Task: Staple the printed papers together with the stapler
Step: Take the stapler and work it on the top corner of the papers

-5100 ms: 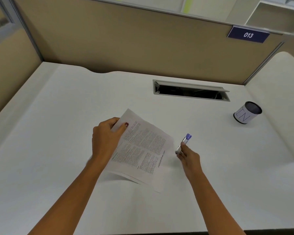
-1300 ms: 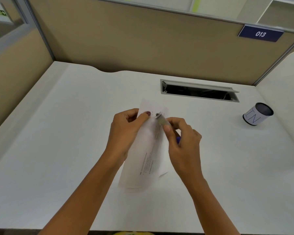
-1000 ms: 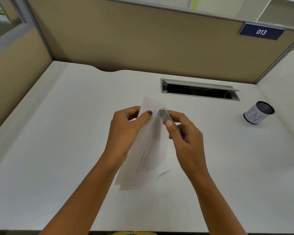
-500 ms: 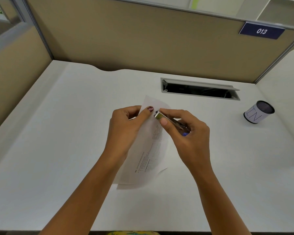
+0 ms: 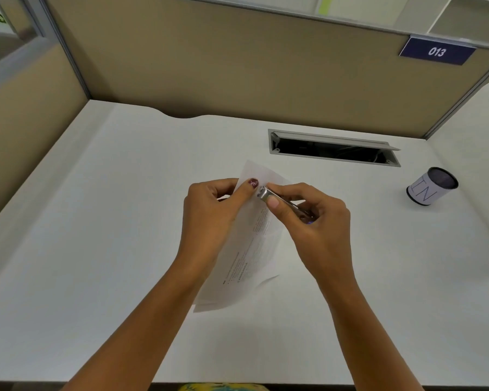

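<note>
**Stapler closing on the papers' top corner**

The left hand (image 5: 209, 218) is pinching the printed papers (image 5: 249, 249) near their top corner, lifting them off the tabletop (image 5: 110, 221) toward its middle so the sheets are staying aligned. The right hand (image 5: 314, 218) is wrapping its grip around the small stapler (image 5: 277, 200), thumb pressing its metal nose onto that corner.
</note>
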